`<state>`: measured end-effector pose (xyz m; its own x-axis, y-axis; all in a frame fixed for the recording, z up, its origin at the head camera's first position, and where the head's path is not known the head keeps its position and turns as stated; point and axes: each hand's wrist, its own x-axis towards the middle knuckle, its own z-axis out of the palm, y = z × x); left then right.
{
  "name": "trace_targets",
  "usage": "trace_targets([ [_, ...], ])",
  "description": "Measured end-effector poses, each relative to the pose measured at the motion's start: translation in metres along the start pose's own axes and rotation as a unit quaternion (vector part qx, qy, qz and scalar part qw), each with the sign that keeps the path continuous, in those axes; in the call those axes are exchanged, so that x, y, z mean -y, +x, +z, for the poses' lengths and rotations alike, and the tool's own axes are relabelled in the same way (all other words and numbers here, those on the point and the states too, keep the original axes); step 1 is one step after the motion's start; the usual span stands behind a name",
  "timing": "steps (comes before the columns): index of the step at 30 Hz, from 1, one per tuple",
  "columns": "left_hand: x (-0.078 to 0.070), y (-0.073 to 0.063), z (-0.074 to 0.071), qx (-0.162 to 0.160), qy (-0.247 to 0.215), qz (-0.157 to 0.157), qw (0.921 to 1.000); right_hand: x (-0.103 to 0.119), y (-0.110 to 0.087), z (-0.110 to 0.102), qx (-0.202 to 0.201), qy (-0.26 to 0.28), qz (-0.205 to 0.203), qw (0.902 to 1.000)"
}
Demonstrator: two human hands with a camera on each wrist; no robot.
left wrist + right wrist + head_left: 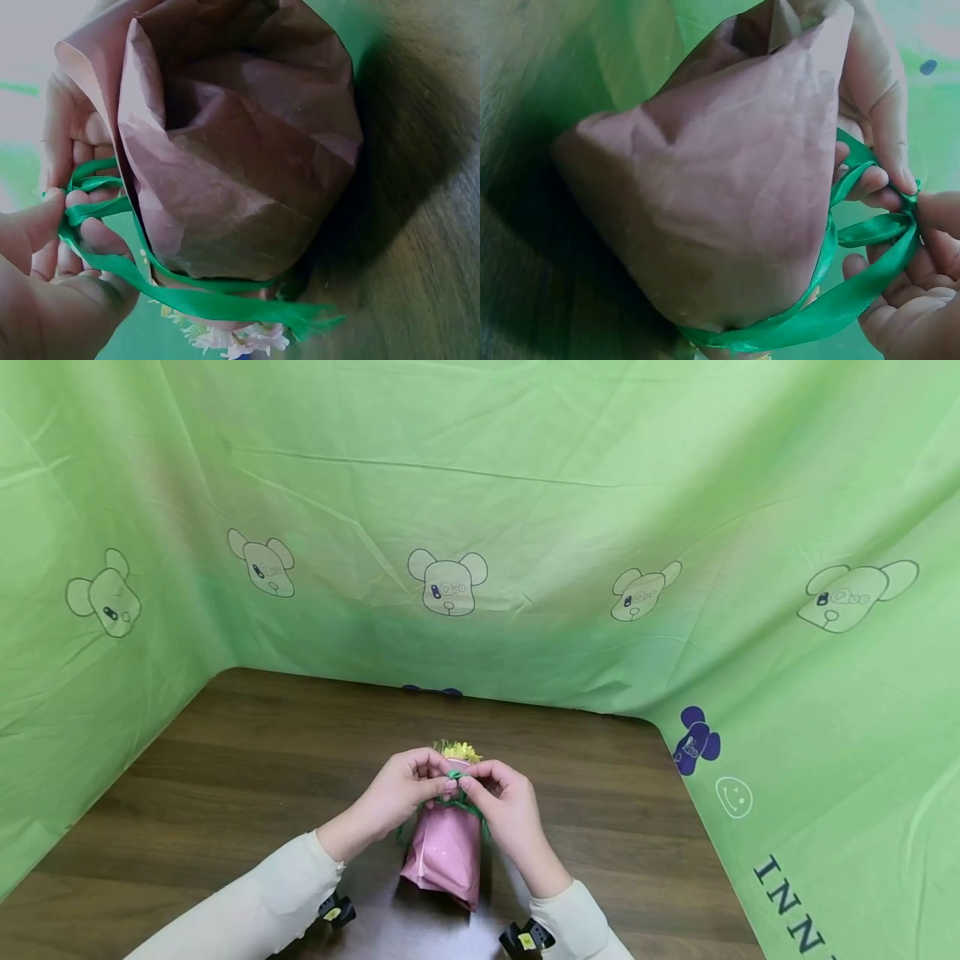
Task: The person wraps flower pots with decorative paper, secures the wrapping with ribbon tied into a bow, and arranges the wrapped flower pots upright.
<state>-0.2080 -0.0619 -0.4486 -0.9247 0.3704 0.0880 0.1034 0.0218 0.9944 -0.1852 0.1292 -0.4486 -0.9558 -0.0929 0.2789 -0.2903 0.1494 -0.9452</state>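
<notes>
A bouquet wrapped in pink paper (448, 852) lies on the table, its yellow flowers (461, 751) pointing away from me. Green ribbon (202, 300) runs around the wrap, with loops and a loose frayed end showing in the left wrist view. Above the paper, my left hand (401, 789) pinches the ribbon between thumb and fingers. My right hand (510, 806) pinches it too, the fingertips of both hands meeting over one small gathered spot. In the right wrist view the ribbon loops (874, 229) pass between the hands beside the pink wrap (735, 195).
The dark wooden table (262, 760) spreads out around the bouquet. A green printed cloth (525, 510) with bear-head outlines walls off the back and both sides. Black wrist cameras (527, 937) sit at both cream sleeves.
</notes>
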Motion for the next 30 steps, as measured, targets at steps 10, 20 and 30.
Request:
trace_targets([
  [10, -0.004, -0.003, -0.005, -0.019, 0.185, 0.066, 0.9802, 0.002, 0.005, 0.0, -0.016, 0.012, 0.059, 0.998],
  [20, -0.01, -0.006, -0.003, -0.038, 0.295, 0.119, 0.9473, 0.004, 0.011, 0.007, -0.027, -0.016, 0.085, 0.9959],
  [30, -0.01, -0.004, -0.004, -0.047, 0.282, 0.118, 0.9509, 0.0, 0.02, 0.001, 0.02, -0.033, 0.091, 0.9951],
])
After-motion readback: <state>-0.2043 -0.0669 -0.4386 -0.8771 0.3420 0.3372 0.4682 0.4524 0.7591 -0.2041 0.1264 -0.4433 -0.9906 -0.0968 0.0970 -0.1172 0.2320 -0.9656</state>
